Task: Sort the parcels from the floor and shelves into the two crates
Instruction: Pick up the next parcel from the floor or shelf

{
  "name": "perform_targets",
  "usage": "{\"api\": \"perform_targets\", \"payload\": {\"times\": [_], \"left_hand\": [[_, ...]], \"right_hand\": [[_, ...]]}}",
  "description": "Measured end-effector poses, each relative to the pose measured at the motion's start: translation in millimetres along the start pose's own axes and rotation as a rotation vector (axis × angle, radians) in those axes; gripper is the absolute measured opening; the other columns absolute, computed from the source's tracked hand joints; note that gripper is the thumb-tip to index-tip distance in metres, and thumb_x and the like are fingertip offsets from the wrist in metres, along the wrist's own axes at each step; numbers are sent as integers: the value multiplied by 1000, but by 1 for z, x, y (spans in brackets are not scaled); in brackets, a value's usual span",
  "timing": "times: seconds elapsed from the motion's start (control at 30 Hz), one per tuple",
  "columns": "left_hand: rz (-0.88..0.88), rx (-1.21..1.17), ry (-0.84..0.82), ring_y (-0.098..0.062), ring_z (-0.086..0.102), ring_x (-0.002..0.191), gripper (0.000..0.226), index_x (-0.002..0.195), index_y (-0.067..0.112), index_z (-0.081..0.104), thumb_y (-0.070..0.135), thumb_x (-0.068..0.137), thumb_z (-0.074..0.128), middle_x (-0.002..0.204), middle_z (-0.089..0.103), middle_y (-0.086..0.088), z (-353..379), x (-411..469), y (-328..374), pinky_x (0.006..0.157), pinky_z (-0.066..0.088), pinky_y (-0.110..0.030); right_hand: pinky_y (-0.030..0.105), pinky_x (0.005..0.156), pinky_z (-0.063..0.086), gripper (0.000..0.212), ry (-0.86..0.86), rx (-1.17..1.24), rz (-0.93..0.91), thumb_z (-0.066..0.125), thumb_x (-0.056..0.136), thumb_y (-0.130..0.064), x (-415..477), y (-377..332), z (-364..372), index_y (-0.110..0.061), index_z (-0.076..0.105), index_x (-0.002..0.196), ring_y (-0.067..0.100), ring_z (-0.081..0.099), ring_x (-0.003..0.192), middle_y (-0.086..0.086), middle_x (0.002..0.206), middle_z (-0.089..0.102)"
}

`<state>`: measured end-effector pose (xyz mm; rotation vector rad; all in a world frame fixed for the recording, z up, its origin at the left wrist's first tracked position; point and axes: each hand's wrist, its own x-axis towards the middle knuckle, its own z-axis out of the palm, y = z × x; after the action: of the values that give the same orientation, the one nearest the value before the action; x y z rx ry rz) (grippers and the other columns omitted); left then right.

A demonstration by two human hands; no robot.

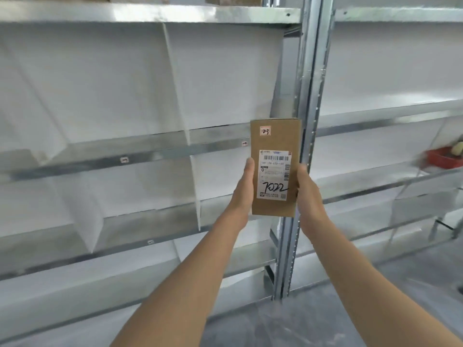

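- metal shelving (155, 151) fills the left side, white dividers (175, 81) between bays, small tags on shelf edges
- left hand (244, 189) grips parcel's left edge, thumb lying along it, fingers wrapped behind, out of sight
- parcel (274, 169), brown cardboard box, held upright in the air in front of the shelves, white shipping label facing camera, "7022" handwritten on it, small "2-3" sticker near top
- right hand (309, 196) grips parcel's right edge, fingers hidden behind
- steel upright (309, 91) just behind parcel
- red container (444, 159) on a shelf far right, blurred
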<state>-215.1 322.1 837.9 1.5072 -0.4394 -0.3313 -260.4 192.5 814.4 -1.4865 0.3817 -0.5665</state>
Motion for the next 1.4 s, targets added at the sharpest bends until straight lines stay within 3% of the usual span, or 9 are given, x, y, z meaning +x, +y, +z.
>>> {"api": "perform_targets", "payload": {"times": [0.3, 0.43, 0.57, 0.83, 0.93, 1.07, 1.17, 1.27, 1.4], "left_hand": [[9, 12, 292, 10, 65, 96, 57, 109, 50, 68, 69, 103, 15, 111, 73, 20, -187, -86, 16, 81, 45, -22], [32, 11, 415, 18, 66, 82, 57, 113, 44, 67, 64, 105, 14, 99, 73, 24, -258, -129, 22, 73, 43, -16], [27, 6, 570, 20, 65, 78, 54, 104, 47, 66, 63, 106, 15, 92, 72, 27, -316, -175, 23, 75, 43, -17], [-29, 2, 930, 2, 58, 99, 49, 96, 51, 63, 67, 103, 17, 103, 68, 17, -406, -272, 14, 110, 41, -43], [-9, 16, 1051, 7, 55, 98, 47, 100, 51, 60, 64, 105, 15, 107, 65, 17, -427, -307, 9, 112, 37, -40], [-30, -6, 1227, -9, 56, 118, 52, 117, 45, 63, 67, 104, 17, 131, 65, 7, -451, -346, -2, 119, 33, -48], [-38, -23, 1347, -8, 59, 114, 55, 125, 41, 62, 67, 104, 19, 120, 67, 9, -466, -371, -14, 116, 36, -53], [-51, -25, 1465, 2, 61, 106, 55, 125, 40, 62, 66, 105, 18, 117, 67, 14, -475, -395, -24, 108, 44, -42], [-105, -34, 1576, -16, 53, 133, 70, 145, 34, 54, 76, 98, 20, 143, 60, 2, -484, -429, -48, 117, 36, -53]], "right_hand": [[27, 79, 49, 54, -275, 3, -15, 24, 112, -54, -75, -9, 191, -30, 70, 127, 10, 69, 107, -8, 115, 76], [34, 95, 52, 57, -402, 16, -23, 26, 109, -62, -108, -10, 265, -32, 68, 132, 13, 68, 114, -7, 120, 75], [29, 86, 53, 53, -548, 30, -37, 27, 111, -55, -146, -11, 334, -29, 68, 131, 10, 69, 110, -7, 118, 76], [24, 77, 47, 54, -859, 16, 33, 25, 112, -53, -231, 4, 450, -29, 70, 127, 8, 69, 105, -10, 111, 76], [29, 81, 49, 54, -1003, 7, 74, 24, 111, -55, -260, 14, 489, -31, 72, 123, 11, 68, 106, -9, 110, 76], [30, 79, 48, 55, -1193, -19, 94, 22, 112, -52, -297, 24, 528, -30, 71, 119, 8, 67, 102, -9, 107, 76], [27, 82, 54, 53, -1312, -17, 131, 25, 113, -52, -320, 38, 553, -28, 72, 121, 1, 70, 96, -11, 105, 78], [18, 72, 51, 51, -1419, -37, 155, 25, 113, -52, -341, 53, 571, -31, 71, 119, -12, 68, 80, -21, 94, 75], [25, 81, 51, 51, -1577, -60, 191, 26, 111, -58, -374, 75, 592, -36, 71, 123, -8, 68, 93, -21, 100, 76]]}}
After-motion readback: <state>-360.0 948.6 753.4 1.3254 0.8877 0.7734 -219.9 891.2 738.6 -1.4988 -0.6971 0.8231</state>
